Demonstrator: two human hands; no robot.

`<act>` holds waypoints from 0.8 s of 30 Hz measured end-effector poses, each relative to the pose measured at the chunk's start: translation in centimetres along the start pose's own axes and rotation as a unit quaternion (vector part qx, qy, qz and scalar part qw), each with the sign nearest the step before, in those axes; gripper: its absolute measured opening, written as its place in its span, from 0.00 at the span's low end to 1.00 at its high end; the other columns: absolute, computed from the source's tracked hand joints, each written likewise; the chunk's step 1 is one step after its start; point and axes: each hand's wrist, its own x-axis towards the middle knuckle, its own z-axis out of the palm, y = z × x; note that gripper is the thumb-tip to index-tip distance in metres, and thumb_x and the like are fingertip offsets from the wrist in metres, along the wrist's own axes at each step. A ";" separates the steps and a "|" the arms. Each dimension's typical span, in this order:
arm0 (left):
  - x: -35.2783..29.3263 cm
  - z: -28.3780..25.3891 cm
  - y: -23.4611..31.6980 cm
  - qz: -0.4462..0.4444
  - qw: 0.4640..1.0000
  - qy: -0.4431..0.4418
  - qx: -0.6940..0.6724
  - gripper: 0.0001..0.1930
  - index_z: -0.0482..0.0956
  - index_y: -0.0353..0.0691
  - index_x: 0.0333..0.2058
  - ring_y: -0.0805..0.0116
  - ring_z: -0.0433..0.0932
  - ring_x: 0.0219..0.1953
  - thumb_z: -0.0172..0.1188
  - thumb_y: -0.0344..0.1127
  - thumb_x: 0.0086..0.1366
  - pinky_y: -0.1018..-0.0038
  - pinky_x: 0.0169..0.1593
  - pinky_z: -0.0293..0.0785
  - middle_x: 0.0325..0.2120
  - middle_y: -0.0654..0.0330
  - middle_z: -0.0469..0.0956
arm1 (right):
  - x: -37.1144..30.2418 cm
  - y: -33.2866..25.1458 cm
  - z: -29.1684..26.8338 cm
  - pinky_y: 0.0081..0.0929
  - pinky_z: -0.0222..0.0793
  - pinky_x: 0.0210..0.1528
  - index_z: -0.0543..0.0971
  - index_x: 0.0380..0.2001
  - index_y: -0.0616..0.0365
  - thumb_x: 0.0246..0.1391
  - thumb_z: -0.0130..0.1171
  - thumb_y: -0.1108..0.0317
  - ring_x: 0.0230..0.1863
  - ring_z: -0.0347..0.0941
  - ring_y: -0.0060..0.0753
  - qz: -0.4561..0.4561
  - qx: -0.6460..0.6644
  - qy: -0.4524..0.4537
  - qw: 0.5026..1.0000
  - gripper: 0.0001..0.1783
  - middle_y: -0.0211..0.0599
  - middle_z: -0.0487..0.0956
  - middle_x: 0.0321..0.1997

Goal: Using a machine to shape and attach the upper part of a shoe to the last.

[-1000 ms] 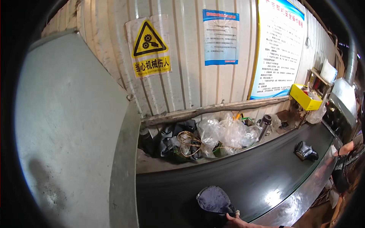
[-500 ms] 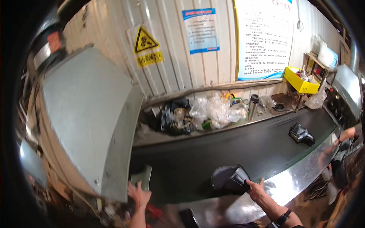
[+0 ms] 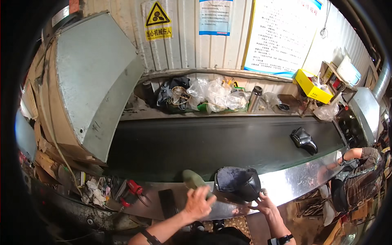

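Left hand (image 3: 200, 203) grasps a flat, blurred greenish piece (image 3: 192, 179); right hand (image 3: 267, 203) touches a fleece-lined black boot (image 3: 239, 183) at the near edge of the black conveyor belt (image 3: 204, 141), whether gripping it I cannot tell. Farther right lies a second black boot (image 3: 304, 141). Behind, clear plastic bags (image 3: 216, 96) heap over a green container (image 3: 202, 107) near a steel flask (image 3: 255, 100); an open yellow box (image 3: 312, 92) holds white items (image 3: 324, 87).

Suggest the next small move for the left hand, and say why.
Probably ease the green piece rightward to the black boot-like piece: the left hand holds it just beside that piece's grey, fuzzy-looking face, while the right hand is at its lower-right edge.
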 end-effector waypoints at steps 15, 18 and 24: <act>3.7 3.5 -4.9 -0.590 0.335 -0.087 -0.730 0.20 0.80 0.39 0.45 0.68 0.79 0.43 0.66 0.49 0.64 0.68 0.50 0.75 0.39 0.61 0.81 | -11.7 3.5 4.0 0.39 0.75 0.47 0.81 0.48 0.58 0.44 0.73 0.69 0.33 0.78 0.33 -0.467 -0.552 -0.131 0.678 0.24 0.35 0.80 0.31; 1.9 7.2 -7.9 -0.553 0.543 -0.119 -0.621 0.16 0.84 0.34 0.40 0.66 0.79 0.40 0.66 0.43 0.64 0.67 0.47 0.75 0.39 0.58 0.83 | -9.5 9.3 0.6 0.61 0.59 0.68 0.81 0.40 0.51 0.45 0.68 0.67 0.41 0.75 0.38 -0.563 -0.640 -0.252 0.459 0.15 0.32 0.78 0.36; 4.4 12.3 -8.5 -0.422 0.875 0.065 -0.229 0.13 0.83 0.38 0.33 0.52 0.81 0.39 0.62 0.43 0.65 0.60 0.45 0.75 0.31 0.48 0.82 | -5.1 15.2 3.2 0.53 0.57 0.69 0.61 0.64 0.64 0.41 0.77 0.63 0.57 0.69 0.55 -0.594 -0.514 -0.076 0.613 0.50 0.51 0.68 0.59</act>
